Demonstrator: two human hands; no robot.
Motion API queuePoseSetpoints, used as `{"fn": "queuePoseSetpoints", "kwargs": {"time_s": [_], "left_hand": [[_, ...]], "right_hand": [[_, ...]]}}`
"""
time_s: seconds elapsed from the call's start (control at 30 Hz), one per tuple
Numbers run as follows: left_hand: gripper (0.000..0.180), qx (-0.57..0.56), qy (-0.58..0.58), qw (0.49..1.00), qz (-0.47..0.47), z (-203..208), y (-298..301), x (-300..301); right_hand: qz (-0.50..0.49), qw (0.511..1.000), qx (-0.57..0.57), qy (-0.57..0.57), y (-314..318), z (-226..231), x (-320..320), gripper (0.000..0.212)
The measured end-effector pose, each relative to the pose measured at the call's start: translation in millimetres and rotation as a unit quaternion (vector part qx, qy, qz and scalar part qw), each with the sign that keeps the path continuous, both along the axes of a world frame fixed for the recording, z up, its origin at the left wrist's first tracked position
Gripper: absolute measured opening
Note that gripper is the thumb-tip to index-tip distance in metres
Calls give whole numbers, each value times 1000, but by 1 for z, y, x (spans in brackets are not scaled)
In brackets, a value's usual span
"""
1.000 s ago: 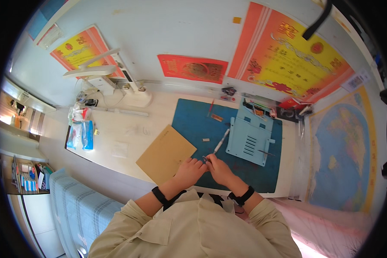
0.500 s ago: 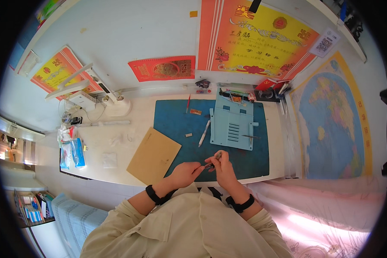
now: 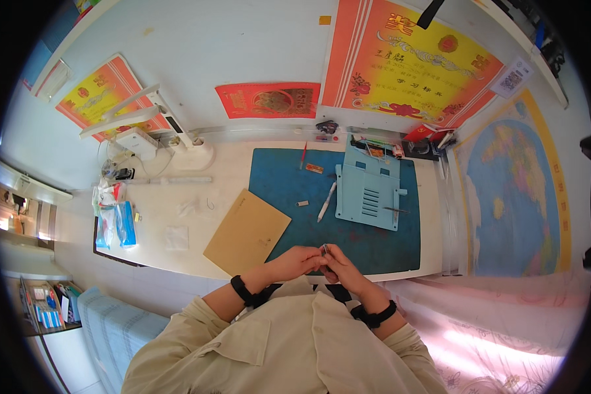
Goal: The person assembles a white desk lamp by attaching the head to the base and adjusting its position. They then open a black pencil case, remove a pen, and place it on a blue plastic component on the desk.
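Lower centre of frame: a small object (image 3: 324, 250), dark and silvery, shows at the fingertips of your right hand (image 3: 343, 268), mostly covered. Judged light and probably stiff; if metal, it may slip. Fragility: cannot tell. Suggested hold: fingertip pinch on its sides.

Grip: your right is narrow, closed on the object. Your left hand (image 3: 295, 262) meets the right with fingers curled; the contact is hidden, so I cannot tell whether it pinches too.

Pose: your forearms slant inward from the lower edge, a black wristband (image 3: 241, 289) on each, hands together at the near edge of the blue mat (image 3: 289, 184).

Farther: a brown envelope (image 3: 248, 230) left of centre; at centre, your white pen (image 3: 326, 202) and an eraser (image 3: 302, 203); right of centre, a light-blue plastic panel (image 3: 349, 210).
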State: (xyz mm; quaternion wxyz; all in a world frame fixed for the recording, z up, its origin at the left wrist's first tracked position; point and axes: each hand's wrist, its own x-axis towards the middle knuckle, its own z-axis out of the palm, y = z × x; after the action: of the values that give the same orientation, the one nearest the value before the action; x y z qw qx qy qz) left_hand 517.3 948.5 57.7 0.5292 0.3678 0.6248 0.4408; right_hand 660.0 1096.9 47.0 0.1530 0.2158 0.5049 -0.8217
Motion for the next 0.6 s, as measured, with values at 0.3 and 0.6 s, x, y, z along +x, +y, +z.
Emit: {"fn": "queuePoseSetpoints", "kwargs": {"time_s": [0.3, 0.6], "left_hand": [[12, 92, 17, 982, 165, -21, 50, 24], [11, 71, -97, 974, 194, -22, 77, 33]], "right_hand": [[15, 999, -14, 28, 43, 17, 7, 66], [66, 996, 64, 19, 77, 2, 6, 58]]}}
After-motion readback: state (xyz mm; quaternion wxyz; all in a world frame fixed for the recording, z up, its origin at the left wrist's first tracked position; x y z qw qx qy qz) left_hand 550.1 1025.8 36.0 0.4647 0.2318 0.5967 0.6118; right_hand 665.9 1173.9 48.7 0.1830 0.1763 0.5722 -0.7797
